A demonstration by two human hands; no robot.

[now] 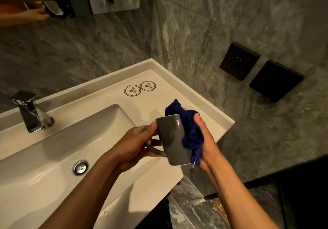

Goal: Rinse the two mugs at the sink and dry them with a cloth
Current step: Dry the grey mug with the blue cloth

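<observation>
Glossy grey mug (171, 138), crumpled blue cloth (192, 136)

Both hands seemingly wipe mug (171, 138) with cloth (192, 136).

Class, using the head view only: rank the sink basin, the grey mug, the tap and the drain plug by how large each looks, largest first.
1. Sink basin
2. Grey mug, though it sits nearer the camera, so its lead over the tap is unsure
3. Tap
4. Drain plug

dim warm light | wide-angle edge distortion | glare on faucet (32, 112)
</observation>
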